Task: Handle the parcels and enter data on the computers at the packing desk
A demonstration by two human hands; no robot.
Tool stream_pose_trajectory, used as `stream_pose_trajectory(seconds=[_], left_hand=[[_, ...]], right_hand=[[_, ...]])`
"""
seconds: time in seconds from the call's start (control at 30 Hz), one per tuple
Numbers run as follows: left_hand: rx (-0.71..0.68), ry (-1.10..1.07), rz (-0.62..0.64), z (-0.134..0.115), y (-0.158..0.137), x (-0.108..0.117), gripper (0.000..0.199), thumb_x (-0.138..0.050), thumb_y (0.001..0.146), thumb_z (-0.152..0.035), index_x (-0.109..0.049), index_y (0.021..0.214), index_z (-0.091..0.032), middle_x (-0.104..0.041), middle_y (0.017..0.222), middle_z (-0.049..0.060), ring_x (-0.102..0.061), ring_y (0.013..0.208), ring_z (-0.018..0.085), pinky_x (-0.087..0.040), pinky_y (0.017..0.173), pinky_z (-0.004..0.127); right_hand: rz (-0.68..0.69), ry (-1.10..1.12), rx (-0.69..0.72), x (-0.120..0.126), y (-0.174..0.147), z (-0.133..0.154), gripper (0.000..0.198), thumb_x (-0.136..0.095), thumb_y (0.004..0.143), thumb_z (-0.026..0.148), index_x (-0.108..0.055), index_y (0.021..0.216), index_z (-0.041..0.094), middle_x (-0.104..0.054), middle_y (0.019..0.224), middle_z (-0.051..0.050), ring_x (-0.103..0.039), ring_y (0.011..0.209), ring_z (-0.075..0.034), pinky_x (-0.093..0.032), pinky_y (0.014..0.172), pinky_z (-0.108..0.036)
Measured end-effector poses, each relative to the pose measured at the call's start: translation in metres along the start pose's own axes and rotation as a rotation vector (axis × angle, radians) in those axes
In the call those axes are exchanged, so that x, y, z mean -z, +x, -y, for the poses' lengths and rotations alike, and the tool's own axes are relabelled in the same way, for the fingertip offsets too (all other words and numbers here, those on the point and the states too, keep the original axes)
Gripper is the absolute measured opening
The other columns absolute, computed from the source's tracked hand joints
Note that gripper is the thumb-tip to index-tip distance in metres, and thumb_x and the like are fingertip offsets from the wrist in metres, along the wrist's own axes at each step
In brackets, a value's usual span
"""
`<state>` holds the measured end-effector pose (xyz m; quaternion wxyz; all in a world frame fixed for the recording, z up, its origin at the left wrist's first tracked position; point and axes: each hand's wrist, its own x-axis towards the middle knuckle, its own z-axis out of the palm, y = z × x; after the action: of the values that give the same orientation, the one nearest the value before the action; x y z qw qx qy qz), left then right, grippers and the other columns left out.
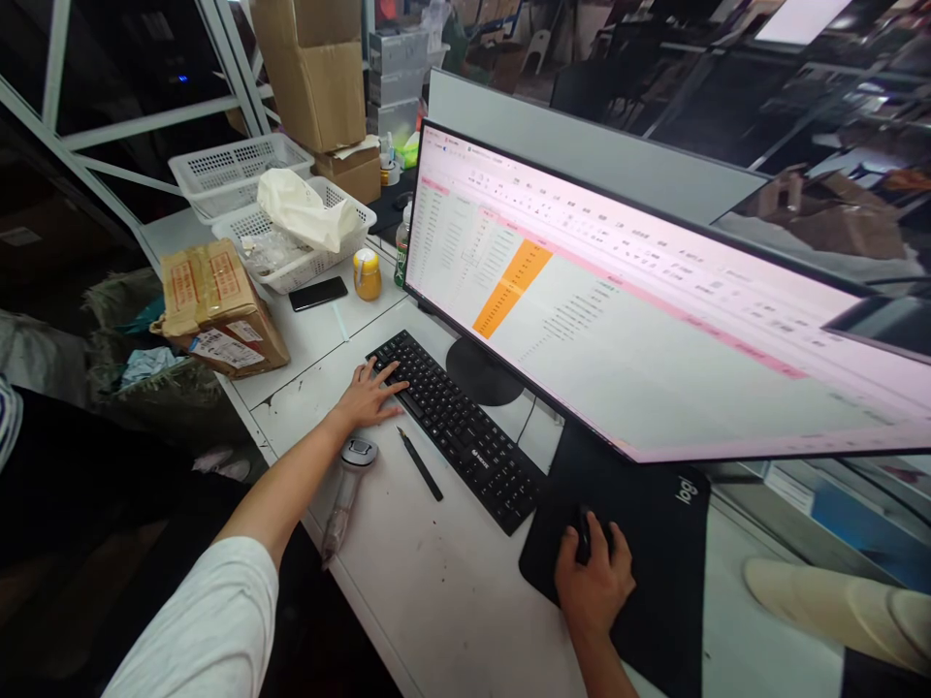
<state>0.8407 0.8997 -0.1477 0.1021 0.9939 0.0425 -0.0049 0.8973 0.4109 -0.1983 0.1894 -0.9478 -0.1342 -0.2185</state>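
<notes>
Nearest, the right hand (593, 582) cups a black mouse (583, 535) on the mouse pad (655, 553), grip closed around it. The left hand (369, 395) lies flat, fingers spread (holding nothing), on the keyboard's (455, 427) left end, near the desk (436, 572) edge. Pen (420, 463) and barcode scanner (347, 485) lie beside; monitor (655, 310) behind.

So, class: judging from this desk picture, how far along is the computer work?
Done: a spreadsheet is open on the wide monitor, with one column highlighted orange. In hand: the left hand rests on the black keyboard, and the right hand grips the dark mouse on the black mouse pad. Left: the taped cardboard parcel and grey handheld scanner lie untouched.
</notes>
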Motion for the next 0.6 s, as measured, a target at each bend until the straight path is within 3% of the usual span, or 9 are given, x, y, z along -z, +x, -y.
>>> stream_pose_trajectory(seconds=[0.17,0.47,0.6], left_hand=[[0.003,-0.003,-0.002,-0.001,-0.001,0.003,0.067,-0.062,0.094,-0.066,-0.049,0.157,-0.043,-0.026,0.176,0.003,-0.018,0.159,0.051,-0.022,0.124,0.070],[0.031,-0.027,0.018,0.004,-0.015,0.011,0.067,-0.060,0.099,-0.058,-0.046,0.160,-0.033,-0.025,0.176,0.010,-0.017,0.161,0.047,-0.021,0.126,0.070],[0.113,-0.135,-0.069,0.000,-0.028,0.025,0.060,-0.058,0.101,-0.052,-0.053,0.155,-0.025,-0.032,0.173,0.013,-0.021,0.160,0.044,-0.025,0.126,0.067]], right_hand=[[-0.006,0.001,-0.021,0.000,0.000,0.001,0.052,-0.052,0.100,0.048,-0.071,0.130,0.009,-0.061,0.140,-0.027,-0.062,0.123,-0.041,-0.050,0.087,-0.050],[0.008,0.019,-0.022,-0.004,-0.004,-0.007,0.053,-0.052,0.100,0.046,-0.069,0.132,0.008,-0.059,0.142,-0.027,-0.060,0.126,-0.042,-0.050,0.092,-0.052],[0.019,0.006,-0.037,-0.003,-0.005,-0.006,0.052,-0.052,0.100,0.045,-0.070,0.131,0.008,-0.059,0.144,-0.026,-0.060,0.128,-0.042,-0.050,0.093,-0.051]])
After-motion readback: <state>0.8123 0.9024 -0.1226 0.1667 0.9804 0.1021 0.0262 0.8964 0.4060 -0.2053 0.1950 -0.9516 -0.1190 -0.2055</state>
